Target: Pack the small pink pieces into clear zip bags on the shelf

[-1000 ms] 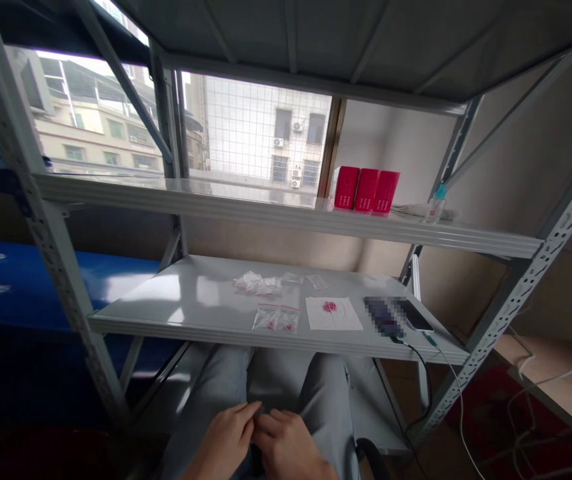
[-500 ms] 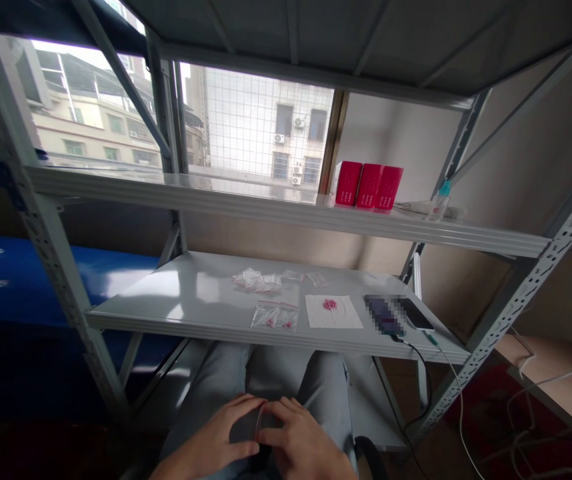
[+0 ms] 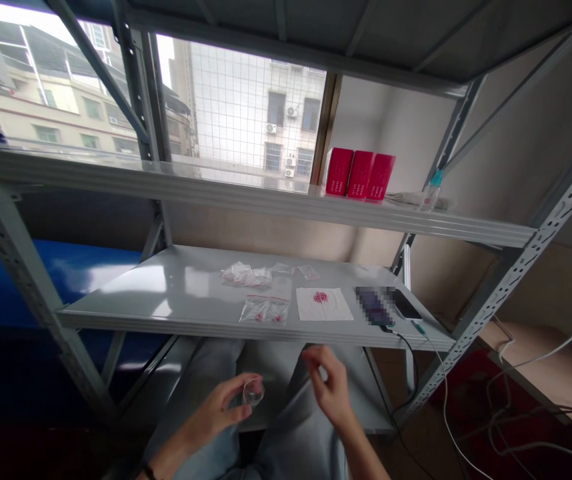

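Observation:
Above my lap, my left hand (image 3: 229, 403) holds a small clear zip bag (image 3: 253, 392) between thumb and fingers, and its mouth is spread into a round opening. My right hand (image 3: 330, 380) is raised over the right knee, apart from the bag, with its fingertips pinched together. Whatever sits in that pinch, if anything, is too small to see. On the shelf beyond, a white sheet (image 3: 333, 310) bears a cluster of small red-pink pieces (image 3: 321, 297). Left of it lie clear zip bags (image 3: 266, 308) with a few red pieces inside.
More clear bags (image 3: 246, 273) lie in a pile farther back. Two phones (image 3: 406, 305) with cables rest at the right of the shelf (image 3: 116, 300). Red boxes (image 3: 361, 175) and a small bottle (image 3: 431, 192) stand on the upper shelf. Metal posts frame both sides.
My hands have parted: the right moved up and to the right, away from the bag. The left keeps the bag, now turned so its round mouth shows. The view shifted slightly.

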Demonstrator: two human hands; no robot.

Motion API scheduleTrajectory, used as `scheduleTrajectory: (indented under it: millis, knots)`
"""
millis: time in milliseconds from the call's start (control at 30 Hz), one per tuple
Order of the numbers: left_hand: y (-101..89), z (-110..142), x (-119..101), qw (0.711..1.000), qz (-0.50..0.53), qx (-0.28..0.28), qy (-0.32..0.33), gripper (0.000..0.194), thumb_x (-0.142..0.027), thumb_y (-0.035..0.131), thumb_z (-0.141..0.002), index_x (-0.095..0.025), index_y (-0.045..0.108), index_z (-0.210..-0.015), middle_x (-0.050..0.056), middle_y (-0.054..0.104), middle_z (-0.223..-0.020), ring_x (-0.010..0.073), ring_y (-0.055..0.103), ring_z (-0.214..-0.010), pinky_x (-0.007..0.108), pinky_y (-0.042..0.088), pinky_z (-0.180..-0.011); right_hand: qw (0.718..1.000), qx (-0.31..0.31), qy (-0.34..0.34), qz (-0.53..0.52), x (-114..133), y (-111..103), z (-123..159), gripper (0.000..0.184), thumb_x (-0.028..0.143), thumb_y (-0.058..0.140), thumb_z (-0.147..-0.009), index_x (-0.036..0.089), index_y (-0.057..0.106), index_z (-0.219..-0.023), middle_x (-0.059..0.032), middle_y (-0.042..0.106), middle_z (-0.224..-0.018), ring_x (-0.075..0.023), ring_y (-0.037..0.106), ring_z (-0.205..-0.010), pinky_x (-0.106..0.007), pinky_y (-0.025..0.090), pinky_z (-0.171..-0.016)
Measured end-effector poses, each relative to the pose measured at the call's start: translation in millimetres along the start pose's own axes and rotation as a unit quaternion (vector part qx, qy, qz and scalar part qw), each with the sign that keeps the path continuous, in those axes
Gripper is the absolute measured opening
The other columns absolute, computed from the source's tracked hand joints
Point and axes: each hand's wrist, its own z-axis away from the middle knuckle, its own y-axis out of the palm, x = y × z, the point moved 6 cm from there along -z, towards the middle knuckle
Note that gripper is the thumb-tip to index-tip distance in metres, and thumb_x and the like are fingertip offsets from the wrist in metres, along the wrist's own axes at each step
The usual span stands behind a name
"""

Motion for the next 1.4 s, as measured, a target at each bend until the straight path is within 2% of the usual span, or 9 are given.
scheduleTrajectory:
  millis: [67, 100, 167, 267, 333, 500, 800, 1200, 1400]
  knots:
    - [5.8, -22, -21, 0.998, 0.062, 0.011, 0.03, 0.073, -0.068, 0.077, -0.077, -0.023, 0.068, -0.133, 0.015, 0.072, -0.128, 0.0345, 0.06, -0.13, 0.049, 0.041, -0.116, 0.994, -0.086, 0.048, 0.042, -25, -35, -27, 0.025, 0.031, 0.05, -0.102, 0.02, 0.071, -0.104, -0.0087, 0.071, -0.094, -0.0206, 0.062, -0.079, -0.033, 0.05, -0.074]
    - [10.7, -36, -35, 0.994, 0.09, 0.015, 0.053, 0.073, -0.068, 0.078, -0.076, -0.023, 0.068, -0.132, 0.015, 0.072, -0.127, 0.0344, 0.06, -0.129, 0.05, 0.04, -0.117, 0.991, -0.099, 0.06, 0.072, -37, -47, -42, 0.026, 0.033, 0.05, -0.102, 0.018, 0.071, -0.106, -0.0094, 0.072, -0.096, -0.0201, 0.062, -0.078, -0.032, 0.05, -0.073]
    - [22.9, -70, -64, 0.984, 0.142, 0.015, 0.103, 0.073, -0.068, 0.08, -0.075, -0.021, 0.069, -0.129, 0.015, 0.072, -0.126, 0.0348, 0.062, -0.126, 0.052, 0.039, -0.117, 0.984, -0.067, 0.063, 0.154, -56, -59, -77, 0.029, 0.029, 0.048, -0.103, 0.016, 0.072, -0.112, -0.0114, 0.072, -0.101, -0.0199, 0.063, -0.08, -0.031, 0.05, -0.073]
    - [39.3, -129, -103, 0.962, 0.213, -0.038, 0.167, 0.068, -0.065, 0.08, -0.076, -0.02, 0.07, -0.126, 0.013, 0.072, -0.123, 0.032, 0.064, -0.118, 0.049, 0.043, -0.113, 0.958, 0.03, 0.054, 0.28, -80, -53, -121, 0.029, 0.017, 0.047, -0.101, 0.015, 0.074, -0.113, -0.0125, 0.073, -0.105, -0.0215, 0.066, -0.091, -0.031, 0.049, -0.083]
    - [46.6, -165, -116, 0.945, 0.254, -0.1, 0.182, 0.06, -0.059, 0.079, -0.079, -0.018, 0.071, -0.122, 0.014, 0.071, -0.125, 0.0292, 0.064, -0.115, 0.044, 0.046, -0.109, 0.944, 0.064, 0.058, 0.317, -92, -46, -139, 0.027, 0.013, 0.051, -0.098, 0.016, 0.076, -0.107, -0.0112, 0.074, -0.103, -0.0217, 0.065, -0.096, -0.03, 0.046, -0.086]
    - [55.5, -221, -110, 0.913, 0.308, -0.201, 0.175, 0.047, -0.054, 0.08, -0.08, -0.019, 0.074, -0.111, 0.011, 0.071, -0.123, 0.026, 0.066, -0.111, 0.039, 0.048, -0.104, 0.924, 0.111, 0.076, 0.357, -109, -32, -149, 0.021, 0.016, 0.059, -0.098, 0.019, 0.079, -0.094, -0.0077, 0.074, -0.097, -0.02, 0.065, -0.098, -0.025, 0.043, -0.083]
    - [59.6, -232, -89, 0.931, 0.236, -0.211, 0.18, 0.038, -0.05, 0.079, -0.082, -0.022, 0.076, -0.108, 0.007, 0.074, -0.111, 0.0243, 0.065, -0.113, 0.033, 0.048, -0.1, 0.903, 0.157, 0.106, 0.386, -119, -14, -149, 0.028, 0.021, 0.048, -0.105, 0.017, 0.075, -0.109, -0.0132, 0.072, -0.113, -0.0218, 0.064, -0.109, -0.027, 0.042, -0.088]
    - [60.0, -228, -96, 0.937, 0.205, -0.217, 0.179, 0.034, -0.05, 0.076, -0.083, -0.021, 0.074, -0.101, 0.005, 0.073, -0.101, 0.023, 0.065, -0.1, 0.031, 0.049, -0.09, 0.881, 0.168, 0.151, 0.415, -113, -13, -157, 0.03, 0.016, 0.047, -0.102, 0.015, 0.077, -0.102, -0.0155, 0.076, -0.109, -0.0224, 0.07, -0.101, -0.028, 0.043, -0.08]
    - [58.8, -223, -100, 0.937, 0.196, -0.225, 0.183, 0.035, -0.053, 0.073, -0.085, -0.021, 0.074, -0.1, 0.003, 0.073, -0.091, 0.0222, 0.065, -0.095, 0.031, 0.048, -0.087, 0.87, 0.164, 0.174, 0.432, -110, -9, -156, 0.03, 0.016, 0.047, -0.103, 0.015, 0.076, -0.109, -0.017, 0.075, -0.11, -0.0233, 0.071, -0.099, -0.028, 0.045, -0.079]
